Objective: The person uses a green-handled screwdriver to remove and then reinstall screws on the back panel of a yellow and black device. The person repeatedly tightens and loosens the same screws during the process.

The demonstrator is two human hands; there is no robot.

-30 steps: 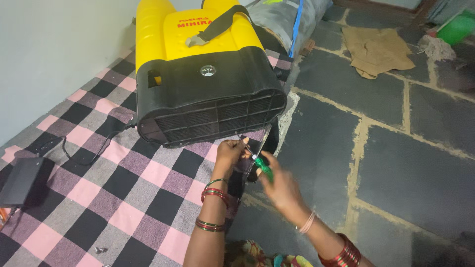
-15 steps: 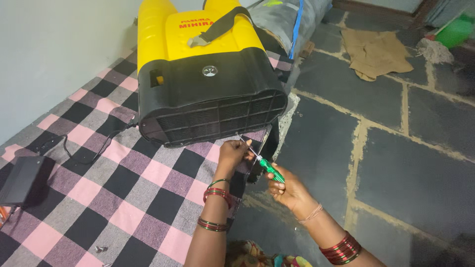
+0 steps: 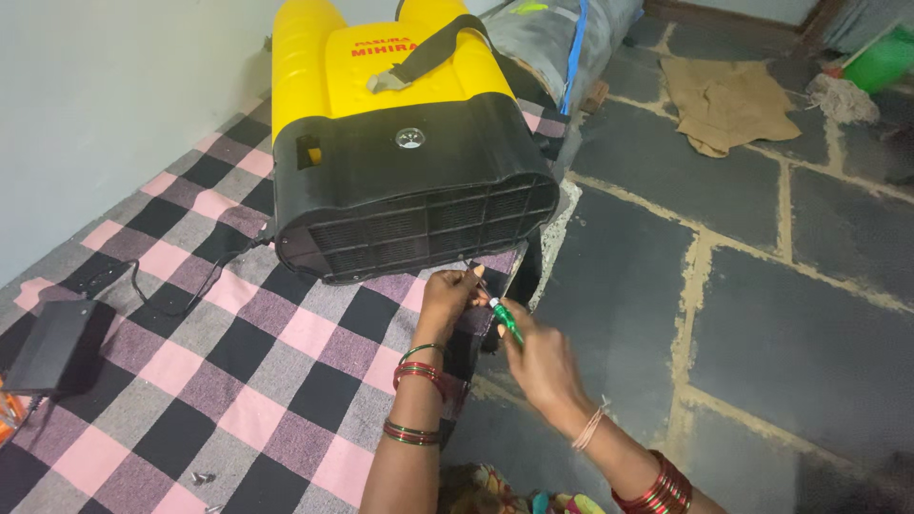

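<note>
Head view: both hands, right hand (image 3: 541, 360) clamped on green screwdriver (image 3: 506, 319), left hand (image 3: 447, 297) apparently pinching its tip, below yellow-black sprayer tank (image 3: 400, 143).

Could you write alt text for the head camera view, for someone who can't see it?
A person's right hand holds a green-handled screwdriver to the bottom edge of a yellow and black backpack sprayer lying on a checked cloth, while the left hand steadies the tip.

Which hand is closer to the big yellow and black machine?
Left. The left hand is right below the yellow and black machine, almost at its grille. The right hand, holding a green screwdriver, sits further back.
</note>
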